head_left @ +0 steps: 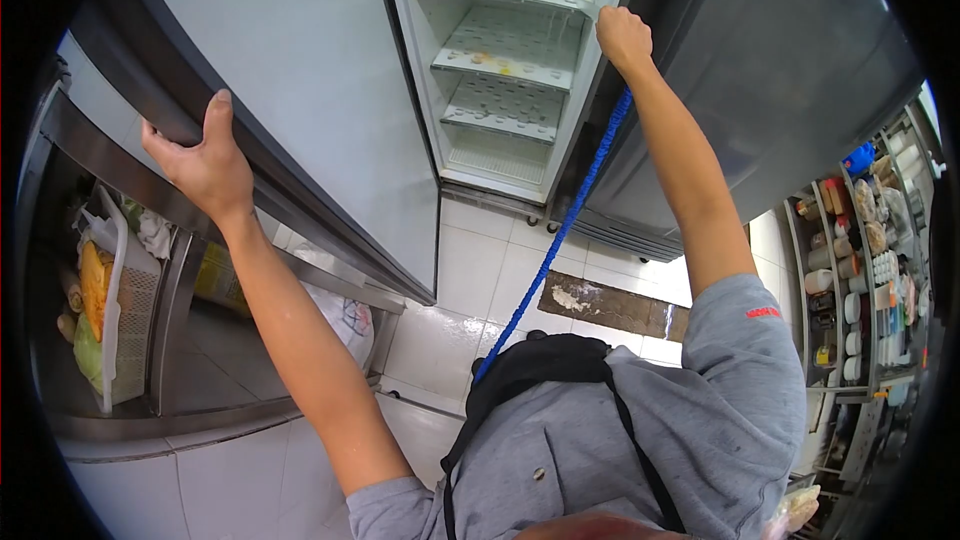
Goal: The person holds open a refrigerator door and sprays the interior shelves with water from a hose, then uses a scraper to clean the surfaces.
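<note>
My left hand (208,162) grips the outer edge of the swung-out refrigerator door (290,70), thumb on the near side and fingers curled behind it. My right hand (624,37) is closed in a fist beside the right edge of the refrigerator opening. A blue ribbed hose (565,225) rises from near my waist to my right wrist and goes out of sight there; its end is hidden by the hand. Inside the refrigerator, several perforated white shelves (510,43) hold no food. One has yellow-orange stains, and the surfaces look wet.
A dark grey closed door (770,70) stands at the right. The white tiled floor (475,250) looks wet, with a dirty drain strip (610,303). At left, a white basket (120,310) of produce sits on a metal rack. Crowded shelves (865,260) line the far right.
</note>
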`<action>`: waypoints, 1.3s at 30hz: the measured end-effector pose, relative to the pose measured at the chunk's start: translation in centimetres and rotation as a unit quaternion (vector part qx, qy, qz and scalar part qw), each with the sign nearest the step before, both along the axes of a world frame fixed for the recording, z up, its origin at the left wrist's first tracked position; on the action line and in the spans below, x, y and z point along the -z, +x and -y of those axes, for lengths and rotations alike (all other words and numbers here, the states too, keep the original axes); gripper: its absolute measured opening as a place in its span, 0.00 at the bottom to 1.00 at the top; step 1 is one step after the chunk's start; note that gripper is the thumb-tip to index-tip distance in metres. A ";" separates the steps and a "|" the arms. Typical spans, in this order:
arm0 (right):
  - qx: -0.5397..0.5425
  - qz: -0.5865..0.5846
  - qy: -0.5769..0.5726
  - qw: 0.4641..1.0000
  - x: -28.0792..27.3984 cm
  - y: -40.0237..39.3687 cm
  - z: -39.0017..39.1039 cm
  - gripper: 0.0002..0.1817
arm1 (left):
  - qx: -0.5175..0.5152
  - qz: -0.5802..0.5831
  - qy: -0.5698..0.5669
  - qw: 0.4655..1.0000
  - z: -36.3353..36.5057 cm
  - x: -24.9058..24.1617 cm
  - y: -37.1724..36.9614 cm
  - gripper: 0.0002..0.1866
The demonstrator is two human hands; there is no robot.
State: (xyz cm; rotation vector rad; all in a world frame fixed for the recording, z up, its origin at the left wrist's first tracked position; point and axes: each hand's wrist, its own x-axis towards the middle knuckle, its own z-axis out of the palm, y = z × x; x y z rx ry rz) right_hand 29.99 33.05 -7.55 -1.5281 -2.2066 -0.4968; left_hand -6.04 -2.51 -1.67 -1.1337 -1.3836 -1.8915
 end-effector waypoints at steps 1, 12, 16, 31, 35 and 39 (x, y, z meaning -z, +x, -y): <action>0.002 -0.001 -0.002 1.000 0.1 -0.2 0.0 0.12 | -0.015 -0.007 -0.001 1.000 0.0 0.0 -0.2 0.33; 0.014 0.031 0.011 0.999 0.0 -1.2 0.4 0.11 | -0.028 -0.007 0.002 1.000 0.1 0.0 -0.4 0.33; 0.007 0.039 0.020 0.999 0.4 -1.3 0.2 0.10 | -0.001 0.003 0.008 1.000 0.1 -0.2 0.1 0.34; -0.018 0.027 0.000 0.999 1.1 -2.2 0.8 0.11 | -0.009 0.001 0.005 1.000 0.2 -0.2 0.4 0.34; -0.017 0.014 0.004 1.000 1.5 -2.2 0.4 0.11 | -0.018 -0.005 0.006 1.000 0.1 0.0 -0.1 0.32; -0.007 0.012 0.006 1.000 1.1 -1.9 0.4 0.11 | 0.005 -0.007 0.020 1.000 0.0 -0.1 -0.2 0.31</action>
